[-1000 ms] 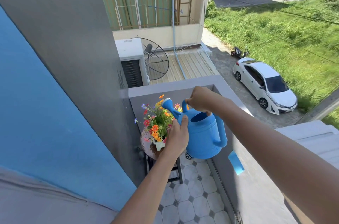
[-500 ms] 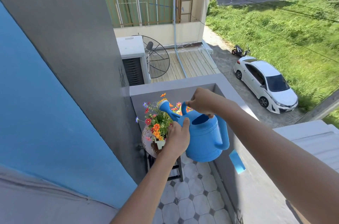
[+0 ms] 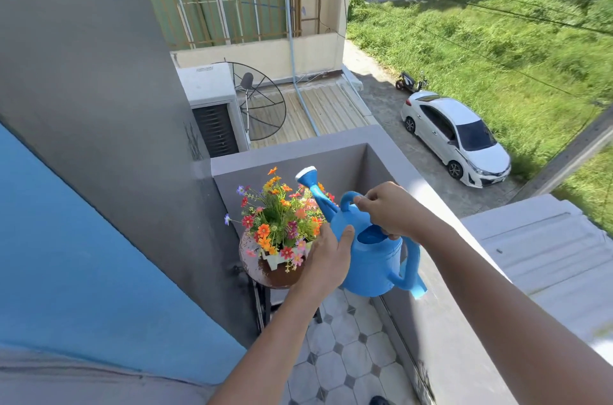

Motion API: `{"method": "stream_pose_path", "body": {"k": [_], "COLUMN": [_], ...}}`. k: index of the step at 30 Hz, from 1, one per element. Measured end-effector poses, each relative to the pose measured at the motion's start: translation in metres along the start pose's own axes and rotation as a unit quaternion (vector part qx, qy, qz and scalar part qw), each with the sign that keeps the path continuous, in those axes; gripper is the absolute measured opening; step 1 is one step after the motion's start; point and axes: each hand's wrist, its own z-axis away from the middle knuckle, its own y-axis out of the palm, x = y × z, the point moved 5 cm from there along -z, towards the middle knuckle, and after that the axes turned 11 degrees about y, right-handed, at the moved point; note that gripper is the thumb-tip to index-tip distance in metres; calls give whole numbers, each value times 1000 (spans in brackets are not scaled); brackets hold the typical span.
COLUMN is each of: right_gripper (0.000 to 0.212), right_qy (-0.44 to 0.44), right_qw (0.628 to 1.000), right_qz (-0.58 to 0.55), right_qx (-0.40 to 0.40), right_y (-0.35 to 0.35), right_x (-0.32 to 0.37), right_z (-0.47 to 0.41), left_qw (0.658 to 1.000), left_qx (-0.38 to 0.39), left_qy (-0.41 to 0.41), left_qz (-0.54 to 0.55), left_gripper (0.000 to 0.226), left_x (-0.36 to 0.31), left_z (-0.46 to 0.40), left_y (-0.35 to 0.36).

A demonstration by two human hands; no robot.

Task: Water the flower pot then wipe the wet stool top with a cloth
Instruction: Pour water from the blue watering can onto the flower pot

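Note:
A blue watering can [image 3: 373,263] is held over the balcony, its spout with the white rose tip [image 3: 306,174] raised above the blossoms. My right hand [image 3: 389,210] grips the can's top handle. My left hand [image 3: 328,257] presses against the can's left side. Beside it a white flower pot [image 3: 277,260] full of orange, red and purple flowers [image 3: 282,215] stands on a round brown stool [image 3: 257,267] whose top glistens wet. No cloth is visible.
The grey balcony parapet [image 3: 441,321] runs along the right, with a blue object half hidden behind the can on it. A grey and blue wall [image 3: 99,172] closes the left. Tiled floor [image 3: 341,355] lies below. Far below are a white car [image 3: 457,139] and grass.
The can has tipped back: its spout rose from among the flowers to above them, and the body swung right. Both hands stayed on the can.

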Motion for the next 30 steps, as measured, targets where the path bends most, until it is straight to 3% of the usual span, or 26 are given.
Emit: {"method": "stream_pose_path", "body": {"k": [4, 7, 16, 22, 30], "right_gripper": [38, 29, 27, 22, 22], "right_qy": [30, 82, 120, 142, 177], "right_qw": [996, 980, 863, 852, 795], "right_qz": [-80, -182, -491, -504, -580], "right_qx": [2, 12, 15, 0, -26], "right_y": [2, 4, -9, -45, -85], "right_x": [-25, -49, -123, -176, -251], "right_z": [-3, -5, -24, -46, -83], "left_qw": [1000, 999, 999, 992, 970], "left_qx": [2, 3, 36, 104, 225], "left_qy": [10, 23, 27, 71, 94], "left_qz": [-12, -32, -5, -12, 19], "left_gripper": [67, 61, 35, 33, 31], "left_x": [8, 12, -17, -40, -59], "left_z": [-16, -28, -82, -143, -211], "left_y": [17, 34, 101, 166, 266]}}
